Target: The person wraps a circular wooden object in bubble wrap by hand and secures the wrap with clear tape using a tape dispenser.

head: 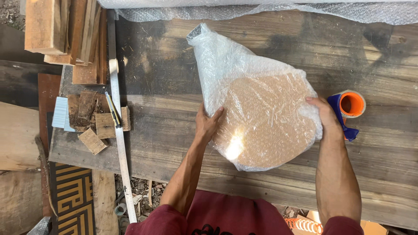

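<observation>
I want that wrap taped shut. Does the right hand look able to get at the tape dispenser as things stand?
Probably yes: the right hand rests on the edge of the bubble-wrapped round board, and the orange and blue tape dispenser lies right beside it on the wooden table, nothing between.

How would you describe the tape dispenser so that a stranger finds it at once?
Look at the dark wooden table, then at the bubble-wrapped round board in its middle. Just past the right hand lies the tape dispenser, the only bright orange and blue thing there.
</observation>
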